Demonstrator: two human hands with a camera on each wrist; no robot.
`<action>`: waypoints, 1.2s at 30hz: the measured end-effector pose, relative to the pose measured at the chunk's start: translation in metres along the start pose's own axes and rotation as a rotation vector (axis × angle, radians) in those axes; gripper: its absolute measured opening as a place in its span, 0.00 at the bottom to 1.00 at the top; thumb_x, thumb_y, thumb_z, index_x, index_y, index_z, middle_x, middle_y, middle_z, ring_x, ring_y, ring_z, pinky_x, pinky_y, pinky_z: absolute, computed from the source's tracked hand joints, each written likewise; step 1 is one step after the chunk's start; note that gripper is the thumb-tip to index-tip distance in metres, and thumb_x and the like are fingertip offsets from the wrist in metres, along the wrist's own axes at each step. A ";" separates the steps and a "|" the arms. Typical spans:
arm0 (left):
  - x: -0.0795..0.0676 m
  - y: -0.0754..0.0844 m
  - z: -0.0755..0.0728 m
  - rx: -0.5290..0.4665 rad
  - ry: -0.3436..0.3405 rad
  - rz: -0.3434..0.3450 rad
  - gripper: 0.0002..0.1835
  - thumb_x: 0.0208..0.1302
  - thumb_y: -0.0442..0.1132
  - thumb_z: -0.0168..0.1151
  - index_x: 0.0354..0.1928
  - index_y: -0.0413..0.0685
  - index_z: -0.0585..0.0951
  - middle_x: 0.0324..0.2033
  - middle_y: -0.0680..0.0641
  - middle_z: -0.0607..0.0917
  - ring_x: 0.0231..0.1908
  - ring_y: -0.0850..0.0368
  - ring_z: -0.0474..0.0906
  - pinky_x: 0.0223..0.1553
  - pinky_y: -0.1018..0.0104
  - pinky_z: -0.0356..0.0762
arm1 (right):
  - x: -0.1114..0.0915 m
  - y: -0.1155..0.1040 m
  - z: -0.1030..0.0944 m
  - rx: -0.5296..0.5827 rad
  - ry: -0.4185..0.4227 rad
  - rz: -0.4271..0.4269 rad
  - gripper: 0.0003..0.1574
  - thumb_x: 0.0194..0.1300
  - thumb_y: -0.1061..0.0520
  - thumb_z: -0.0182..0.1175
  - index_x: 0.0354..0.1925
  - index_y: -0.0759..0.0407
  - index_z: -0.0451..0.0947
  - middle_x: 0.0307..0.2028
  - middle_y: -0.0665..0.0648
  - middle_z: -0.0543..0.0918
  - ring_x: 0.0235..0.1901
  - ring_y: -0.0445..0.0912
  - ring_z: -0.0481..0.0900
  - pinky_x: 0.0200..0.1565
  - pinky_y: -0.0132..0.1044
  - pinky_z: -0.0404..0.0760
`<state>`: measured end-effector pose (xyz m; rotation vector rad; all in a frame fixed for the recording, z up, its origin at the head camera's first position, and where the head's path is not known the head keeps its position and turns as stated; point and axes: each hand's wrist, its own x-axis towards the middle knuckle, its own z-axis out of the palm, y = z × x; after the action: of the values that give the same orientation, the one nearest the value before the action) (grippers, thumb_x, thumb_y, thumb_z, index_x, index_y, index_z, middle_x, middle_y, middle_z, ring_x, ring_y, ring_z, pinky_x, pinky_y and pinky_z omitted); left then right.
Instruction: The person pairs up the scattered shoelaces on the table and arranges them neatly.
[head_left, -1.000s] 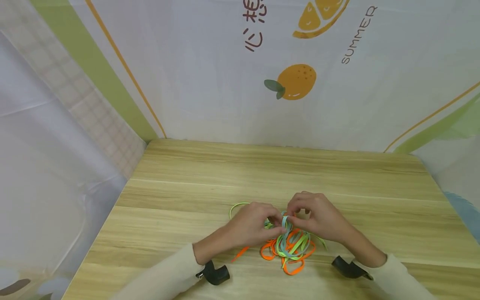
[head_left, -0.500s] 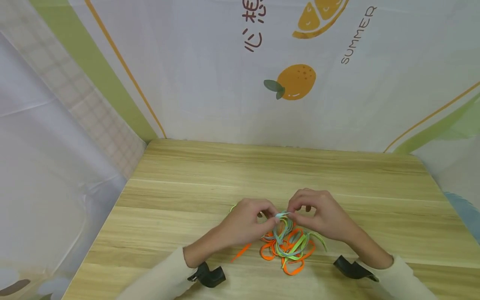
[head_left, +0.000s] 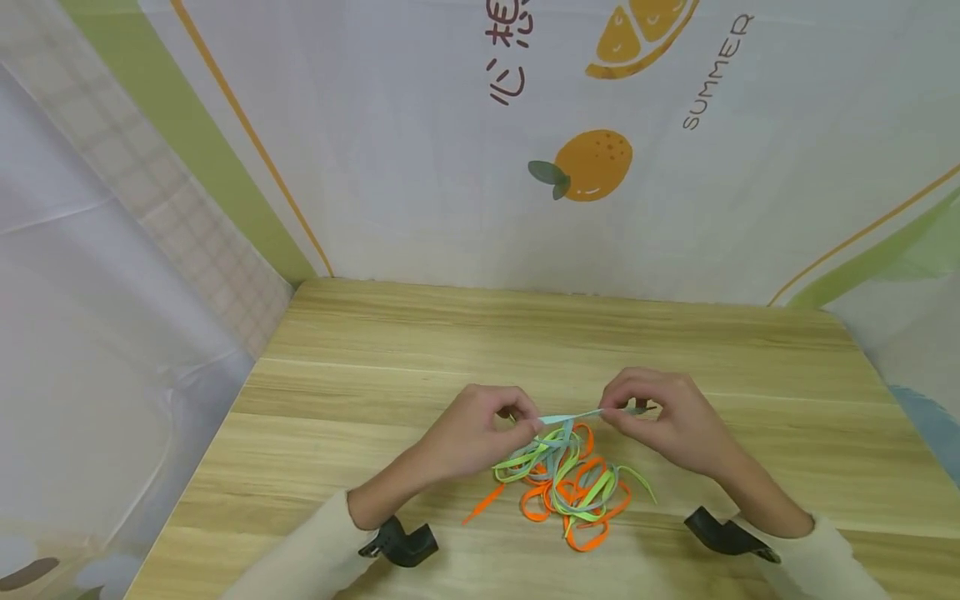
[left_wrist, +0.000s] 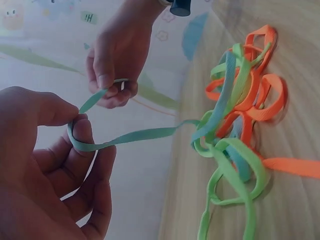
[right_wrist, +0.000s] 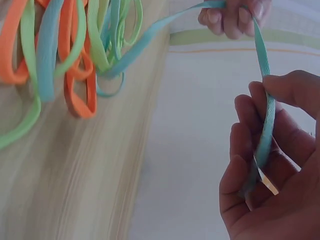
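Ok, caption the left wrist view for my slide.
Left hand and right hand pinch a teal lace leading into an orange-and-green tangle.

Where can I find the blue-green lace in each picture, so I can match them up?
Head: stretched between the left hand and right hand, below and right of centre, is the blue-green lace.
Left wrist: the lace runs from the left hand, at left, to the tangle at right.
Right wrist: it crosses from the tangle, upper left, to the left hand at top, then down into the right hand.
Shared landmark: the orange lace in the tangle.
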<state>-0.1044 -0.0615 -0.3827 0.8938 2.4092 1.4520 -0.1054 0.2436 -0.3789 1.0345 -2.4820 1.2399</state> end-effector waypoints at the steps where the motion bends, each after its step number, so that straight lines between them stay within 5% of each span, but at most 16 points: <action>1: 0.000 0.000 -0.002 0.005 0.001 -0.003 0.05 0.76 0.39 0.66 0.42 0.51 0.90 0.37 0.61 0.89 0.41 0.63 0.83 0.41 0.63 0.83 | -0.001 0.001 -0.002 -0.002 0.006 0.004 0.24 0.65 0.71 0.75 0.39 0.38 0.88 0.38 0.40 0.88 0.35 0.38 0.83 0.35 0.31 0.79; 8: -0.002 -0.001 -0.012 0.033 0.035 0.020 0.05 0.76 0.37 0.67 0.42 0.51 0.91 0.38 0.62 0.90 0.43 0.64 0.84 0.50 0.54 0.84 | -0.012 0.011 -0.016 -0.022 0.041 0.050 0.25 0.64 0.72 0.76 0.40 0.39 0.88 0.38 0.43 0.88 0.35 0.39 0.81 0.39 0.30 0.77; 18: -0.006 -0.002 -0.021 0.057 0.051 -0.018 0.07 0.75 0.39 0.67 0.44 0.48 0.92 0.38 0.63 0.90 0.43 0.64 0.85 0.51 0.58 0.84 | -0.028 0.020 -0.035 -0.079 0.090 0.193 0.21 0.67 0.71 0.74 0.38 0.42 0.90 0.38 0.45 0.89 0.35 0.39 0.81 0.38 0.29 0.77; 27: -0.006 -0.007 -0.026 0.052 0.070 -0.009 0.05 0.75 0.40 0.69 0.41 0.52 0.92 0.35 0.63 0.89 0.41 0.64 0.86 0.56 0.42 0.84 | -0.046 0.038 -0.043 -0.077 0.111 0.279 0.17 0.70 0.70 0.73 0.38 0.46 0.91 0.39 0.50 0.89 0.36 0.40 0.80 0.36 0.29 0.78; 36: -0.007 -0.006 -0.029 0.069 0.076 -0.028 0.05 0.75 0.41 0.69 0.40 0.56 0.92 0.35 0.65 0.89 0.45 0.63 0.86 0.57 0.50 0.84 | -0.063 0.051 -0.057 -0.117 0.136 0.396 0.09 0.75 0.64 0.71 0.40 0.50 0.91 0.41 0.51 0.90 0.35 0.40 0.80 0.36 0.28 0.79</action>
<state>-0.1145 -0.0893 -0.3745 0.8298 2.5300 1.4257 -0.1005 0.3401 -0.4026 0.4256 -2.6928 1.1940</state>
